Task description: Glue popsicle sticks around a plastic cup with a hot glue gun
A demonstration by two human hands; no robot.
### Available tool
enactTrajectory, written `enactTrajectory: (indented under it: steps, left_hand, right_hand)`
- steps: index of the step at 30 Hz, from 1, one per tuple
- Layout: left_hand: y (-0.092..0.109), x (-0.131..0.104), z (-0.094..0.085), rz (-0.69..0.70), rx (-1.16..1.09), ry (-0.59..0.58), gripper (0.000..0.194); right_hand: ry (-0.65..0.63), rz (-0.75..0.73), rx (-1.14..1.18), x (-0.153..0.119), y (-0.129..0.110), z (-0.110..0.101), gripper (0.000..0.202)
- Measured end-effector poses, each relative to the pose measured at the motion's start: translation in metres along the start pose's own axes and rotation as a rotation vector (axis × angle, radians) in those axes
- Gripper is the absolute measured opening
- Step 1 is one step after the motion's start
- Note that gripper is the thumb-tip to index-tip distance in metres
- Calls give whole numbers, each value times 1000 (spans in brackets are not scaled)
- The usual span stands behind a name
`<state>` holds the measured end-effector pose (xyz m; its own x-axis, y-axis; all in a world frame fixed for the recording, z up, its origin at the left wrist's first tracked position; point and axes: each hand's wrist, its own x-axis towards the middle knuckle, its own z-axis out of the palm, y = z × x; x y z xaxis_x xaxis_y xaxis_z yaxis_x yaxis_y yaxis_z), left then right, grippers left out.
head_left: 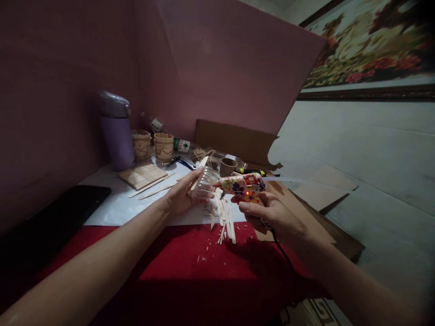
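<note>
"Both occupied?"
"Yes: clasping clear cup (pixel 205 184) and stick (pixel 203 162) in left hand (pixel 182 192), left of nozzle (pixel 216 184); gripping glue gun (pixel 239 186) in right hand (pixel 267 210)."
"Step?"
"Apparently gluing; probably calls for steady aim next."

head-worn, facing forward-down | left hand (pixel 183 194), right hand (pixel 273 213) near | far left seems dim

Dull pink walling (pixel 231 68) from 9 to 12 o'clock, right edge slanting. Framed picture (pixel 367 54) at 2, dark frame, flowers low in it. Beneath, toward 3, pale wall (pixel 356 129) with thin seams. Red-clothed table (pixel 190 260) at 6; key-patterned floor (pixel 322 311) between 4 and 5. Light dim; cloth's near part deeply shadowed.
</note>
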<state>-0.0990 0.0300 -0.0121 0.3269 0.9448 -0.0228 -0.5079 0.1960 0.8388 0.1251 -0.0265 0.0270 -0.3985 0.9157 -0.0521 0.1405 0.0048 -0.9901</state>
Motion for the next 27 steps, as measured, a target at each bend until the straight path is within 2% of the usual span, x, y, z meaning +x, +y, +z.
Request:
enactTrajectory:
  steps: [5, 9, 16, 21, 27]
  left_hand:
    - [-4, -3, 2, 6, -16, -14, 32]
    - [-5, -6, 4, -2, 13, -15, 33]
    - [-7, -4, 7, 21, 79, -49, 36]
    - [-6, -5, 9, 45, 103, -28, 34]
    - [-6, -5, 9, 33, 130, -5, 36]
  right_hand:
    - [83, -94, -116, 2, 2, 9, 37]
    - [26, -105, -134, 2, 2, 15, 39]
    - [-24, -36, -215, 0, -1, 21, 36]
    - [-35, -112, -242, 3, 7, 18, 32]
    - [-48, -111, -241, 4, 12, 18, 31]
